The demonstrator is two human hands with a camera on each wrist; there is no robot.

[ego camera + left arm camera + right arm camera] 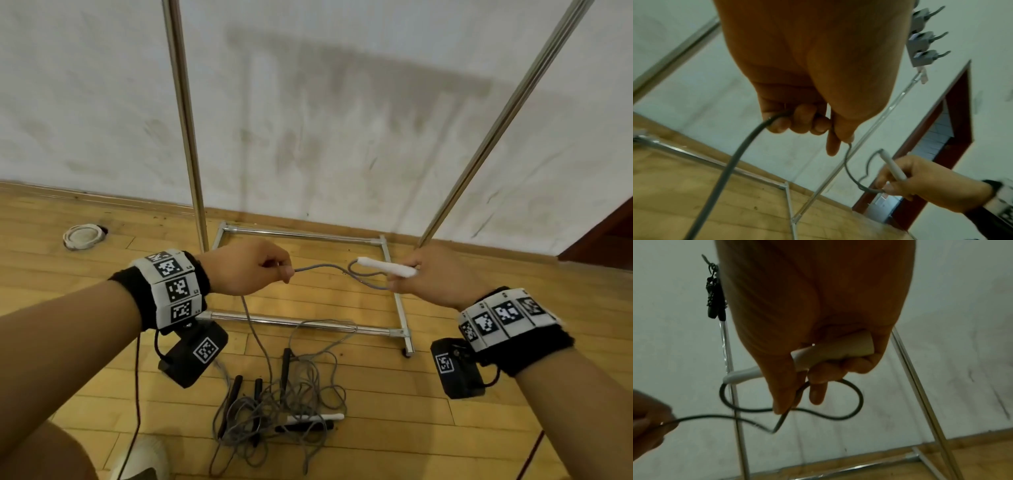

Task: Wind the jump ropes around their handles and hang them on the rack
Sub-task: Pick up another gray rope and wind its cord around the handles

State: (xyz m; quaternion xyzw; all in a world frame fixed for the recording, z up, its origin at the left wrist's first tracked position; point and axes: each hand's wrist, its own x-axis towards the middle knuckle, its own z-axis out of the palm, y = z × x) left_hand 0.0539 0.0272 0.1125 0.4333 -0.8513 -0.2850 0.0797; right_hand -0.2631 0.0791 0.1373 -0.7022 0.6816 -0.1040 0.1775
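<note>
My right hand [416,274] grips a white jump-rope handle [387,266] held roughly level, and the handle [830,352] lies across the curled fingers in the right wrist view. Its grey cord [342,270] loops once under the handle and runs left to my left hand [274,270], which pinches it between thumb and forefinger. Below the left hand the cord [735,162] drops to a tangled pile of ropes [281,404] on the floor, with black handles and a second white handle [318,418]. A wound black-handled rope [714,301] hangs on the metal rack [185,120].
The rack's base frame [397,308] sits on the wooden floor against the white wall, its two uprights rising on either side of my hands. A round white object [84,236] lies at the far left. A dark red door frame [603,233] is at the right.
</note>
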